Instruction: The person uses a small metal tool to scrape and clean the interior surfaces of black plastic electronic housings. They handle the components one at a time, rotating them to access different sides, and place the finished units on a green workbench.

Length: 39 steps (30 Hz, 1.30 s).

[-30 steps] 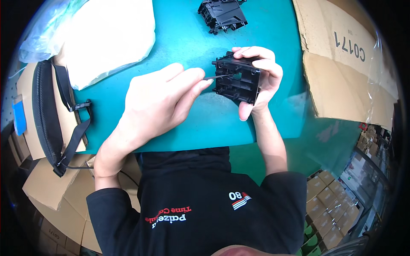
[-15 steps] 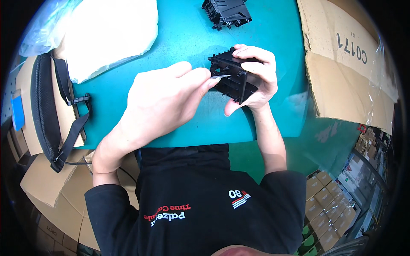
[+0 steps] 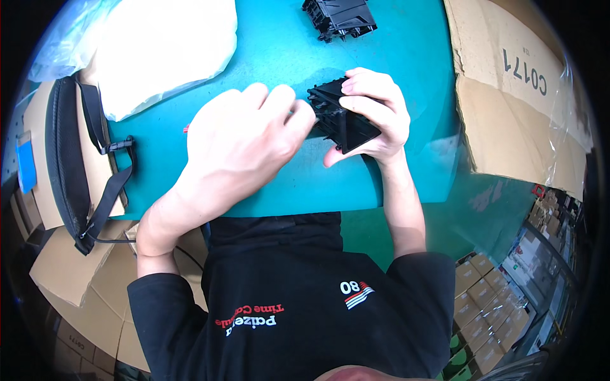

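My right hand point(image 3: 384, 117) grips a black plastic housing point(image 3: 346, 127) with open bays and small pegs. The fingers lie over its top and right side, with the thumb below. To its left is my left hand point(image 3: 244, 143), closed with its knuckles up, fingertips at the housing's left edge. A small red end point(image 3: 186, 129) of a slim tool pokes out behind this hand; the rest of the tool is hidden by the fingers now. A second black plastic housing point(image 3: 341, 19) lies on the green table mat point(image 3: 273, 63), beyond my hands.
A white plastic bag point(image 3: 165, 57) lies at the far left. Next to it, a black padded strap with a buckle point(image 3: 119, 147) rests over cardboard. An opened carton point(image 3: 508, 95) borders the mat on the right. Stacked boxes point(image 3: 473, 305) stand at the lower right.
The slim tool's thin metal tip, earlier visible inside the housing, is now hidden behind my left fingers. My left hand has turned, and the housing has tilted in my right hand.
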Available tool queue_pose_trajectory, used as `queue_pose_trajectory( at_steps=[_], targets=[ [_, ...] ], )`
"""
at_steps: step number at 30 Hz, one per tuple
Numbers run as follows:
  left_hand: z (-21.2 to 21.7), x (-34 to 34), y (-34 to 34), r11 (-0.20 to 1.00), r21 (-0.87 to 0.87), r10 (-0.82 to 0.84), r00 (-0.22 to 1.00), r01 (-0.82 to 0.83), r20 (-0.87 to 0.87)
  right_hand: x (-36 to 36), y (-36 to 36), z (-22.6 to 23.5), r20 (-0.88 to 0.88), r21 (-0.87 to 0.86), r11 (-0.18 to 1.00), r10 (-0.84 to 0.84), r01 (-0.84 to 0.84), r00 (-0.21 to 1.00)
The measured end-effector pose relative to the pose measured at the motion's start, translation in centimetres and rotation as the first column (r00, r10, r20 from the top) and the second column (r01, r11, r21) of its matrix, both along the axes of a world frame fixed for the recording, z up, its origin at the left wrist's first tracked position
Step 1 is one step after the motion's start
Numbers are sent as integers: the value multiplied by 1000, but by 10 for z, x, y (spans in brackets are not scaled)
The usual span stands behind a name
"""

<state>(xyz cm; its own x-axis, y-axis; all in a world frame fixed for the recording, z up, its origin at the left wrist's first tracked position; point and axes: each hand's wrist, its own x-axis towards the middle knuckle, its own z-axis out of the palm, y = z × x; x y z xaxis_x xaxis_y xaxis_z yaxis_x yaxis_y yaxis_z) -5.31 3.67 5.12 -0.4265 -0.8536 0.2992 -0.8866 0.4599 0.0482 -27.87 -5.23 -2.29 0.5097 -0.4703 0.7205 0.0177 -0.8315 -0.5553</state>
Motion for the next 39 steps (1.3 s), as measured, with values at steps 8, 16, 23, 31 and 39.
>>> queue_pose_trajectory(
  at_steps=[8, 16, 23, 31, 39],
  targets=[
    [-19, 6, -13, 1000, -16, 3, 879, -12, -477, -10, 2, -10, 218, 455, 890, -143, 29, 965],
    [-49, -2, -16, 996, 33, -43, 760, 84, -648, -6, 15, -14, 454, 888, 68, -283, -455, 845],
    [-55, -5, -16, 993, -62, -115, 807, 98, -579, -4, 18, -13, 546, 807, -76, -284, -586, 788],
    [-49, -2, -16, 995, -34, -100, 837, 97, -537, -5, 18, -15, 508, 815, -130, -309, -565, 804],
    [-48, -3, -15, 994, -49, -110, 824, 100, -556, 3, 22, -4, 301, 938, -91, -272, -336, 914]
  ],
)
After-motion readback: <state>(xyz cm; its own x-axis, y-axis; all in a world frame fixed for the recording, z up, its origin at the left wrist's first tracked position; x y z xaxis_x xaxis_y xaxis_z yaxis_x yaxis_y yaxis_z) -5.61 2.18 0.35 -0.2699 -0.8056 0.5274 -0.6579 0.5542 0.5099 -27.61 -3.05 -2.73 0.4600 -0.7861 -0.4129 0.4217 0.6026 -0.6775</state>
